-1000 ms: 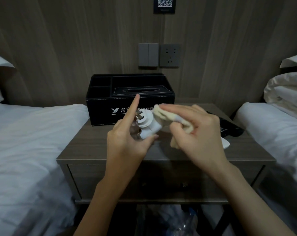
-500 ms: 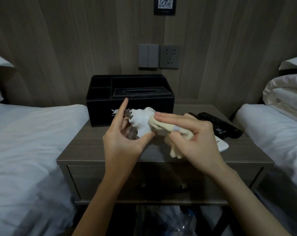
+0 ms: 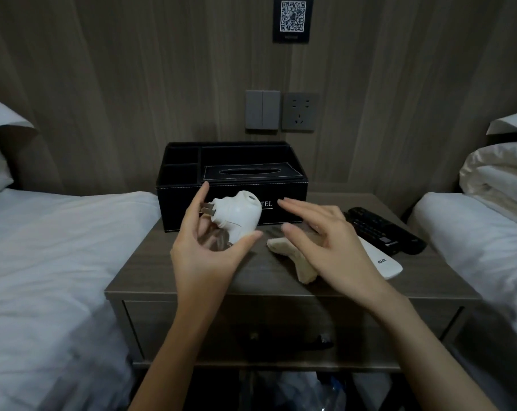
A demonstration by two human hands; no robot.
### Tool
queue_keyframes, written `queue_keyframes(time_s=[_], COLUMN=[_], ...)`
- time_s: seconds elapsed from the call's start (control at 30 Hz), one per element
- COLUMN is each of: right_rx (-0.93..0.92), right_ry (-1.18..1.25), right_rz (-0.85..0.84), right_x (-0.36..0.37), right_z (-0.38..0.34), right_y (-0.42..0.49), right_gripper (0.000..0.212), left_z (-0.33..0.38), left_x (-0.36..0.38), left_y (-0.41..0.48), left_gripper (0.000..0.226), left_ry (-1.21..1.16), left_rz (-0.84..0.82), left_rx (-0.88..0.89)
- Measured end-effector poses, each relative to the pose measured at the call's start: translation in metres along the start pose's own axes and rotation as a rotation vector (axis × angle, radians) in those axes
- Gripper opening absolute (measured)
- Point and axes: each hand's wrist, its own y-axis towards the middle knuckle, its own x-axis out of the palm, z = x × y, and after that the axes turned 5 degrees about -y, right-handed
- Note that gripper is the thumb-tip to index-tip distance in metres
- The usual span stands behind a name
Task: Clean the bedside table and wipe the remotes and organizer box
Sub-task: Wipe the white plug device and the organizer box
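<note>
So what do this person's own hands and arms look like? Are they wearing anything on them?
Nothing is worn on them. The left hand and the right hand have no gloves, and no ring, watch or bracelet shows. Both forearms are uncovered down to the picture's bottom edge, with no sleeve in view. The dim light shows no markings.

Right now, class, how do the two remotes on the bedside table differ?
The black remote is dark with rows of buttons showing; the white remote shows a plain end with a logo. The black remote lies farther back; the white remote lies nearer the front edge, partly behind the right hand. Both lie flat on the bedside table, angled alike.
</note>
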Motion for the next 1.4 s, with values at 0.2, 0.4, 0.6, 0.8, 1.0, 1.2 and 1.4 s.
queue_keyframes(time_s=[0.2,0.4,0.6,0.8,1.0,1.2,1.4], right_rx=[0.041,0.061,0.128,0.227,0.292,0.34,0.403], right_ry=[0.445,0.457,0.198,-0.035,-0.03,-0.039,-0.01], right_rz=[-0.074,0.049,0.255,0.32,0.311,0.316,0.289], right_x=[0.0,-0.022,-0.056,-0.071,-0.059,-0.052,-0.043], right_z=[-0.016,-0.012,0.023,0.067,0.098,0.123,0.14], right_y=[-0.005,-0.002,0.014,0.046,0.075,0.101,0.114], right_gripper=[0.057,0.048,0.055,0.054,0.044,0.045,0.047], left_z=[0.004,0.004,-0.017,-0.029,-0.045,-0.053,-0.055], left_x=[0.012,0.025,0.038,0.052,0.056,0.054,0.053], left_y=[-0.009,-0.012,-0.011,-0.002,0.012,0.017,0.018], left_gripper=[0.093,0.102,0.086,0.048,0.041,0.037,0.039], left_ry=[-0.103,-0.118,0.181,0.491,0.558,0.508,0.53], left_rz=[-0.217,-0.313,-0.351,-0.568,-0.541,-0.511,-0.532], left_rx=[-0.013,-0.047,-0.035,0.045,0.058,0.061,0.142])
